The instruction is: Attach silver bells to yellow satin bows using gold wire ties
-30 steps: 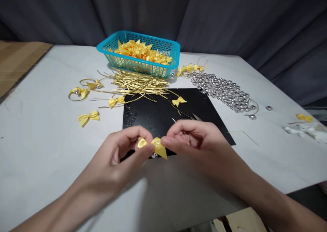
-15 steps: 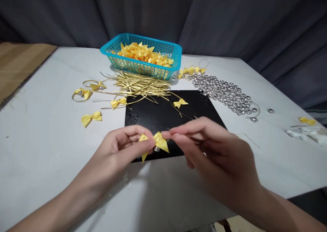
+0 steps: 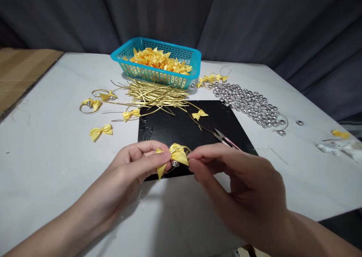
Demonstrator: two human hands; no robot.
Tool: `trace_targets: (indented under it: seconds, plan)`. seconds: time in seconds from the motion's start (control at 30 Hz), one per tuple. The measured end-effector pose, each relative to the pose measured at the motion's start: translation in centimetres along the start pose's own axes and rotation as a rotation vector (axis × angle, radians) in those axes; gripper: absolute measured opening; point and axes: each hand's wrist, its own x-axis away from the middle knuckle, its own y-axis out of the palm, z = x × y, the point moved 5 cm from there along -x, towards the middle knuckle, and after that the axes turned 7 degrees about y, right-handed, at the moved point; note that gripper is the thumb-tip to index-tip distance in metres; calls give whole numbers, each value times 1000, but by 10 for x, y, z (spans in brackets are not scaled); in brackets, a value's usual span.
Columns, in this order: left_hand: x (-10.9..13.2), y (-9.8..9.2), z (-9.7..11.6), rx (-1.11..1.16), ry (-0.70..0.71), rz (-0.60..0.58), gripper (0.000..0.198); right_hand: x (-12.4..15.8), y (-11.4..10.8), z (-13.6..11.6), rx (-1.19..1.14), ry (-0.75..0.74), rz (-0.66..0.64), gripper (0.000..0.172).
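Note:
A yellow ribbon bow (image 3: 179,156) is pinched between the thumb and fingers of my left hand (image 3: 135,164), over the front of a black board (image 3: 181,130). Just under the bow's middle sits a shiny silver bell-like bead (image 3: 175,163). A thin gold cord (image 3: 185,147) curves over the bow's right loop. My right hand (image 3: 237,174) is closed at the right side of the bow, thumb and forefinger pinched on the cord's end. Small scissors (image 3: 224,138) lie on the board behind my right hand, their handles partly hidden.
Beyond the board, gold cords (image 3: 157,93) lie heaped before a teal basket (image 3: 158,74) of yellow bows. Silver beads (image 3: 249,102) spread at the right. Finished-looking looped bows (image 3: 93,104) and a loose bow (image 3: 101,130) lie at the left. A dark curtain (image 3: 169,12) hangs behind.
The gold cord now arches in a loop over the bow. My right fingers have closed into a pinch and lowered slightly, and the scissors have come into view.

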Motion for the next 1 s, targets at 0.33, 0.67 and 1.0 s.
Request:
trace_targets:
  seconds: [0.33,0.67,1.0]
  plan:
    - [0,1,1,28,8,-3,16,1,2,1,78,-25,-91,14]
    - [2,-1,0,-36,39,5,14,1,4,2,37,-3,-108,14]
    - [1,2,-4,80,-25,-8,19,1,5,2,45,0,-119,13]
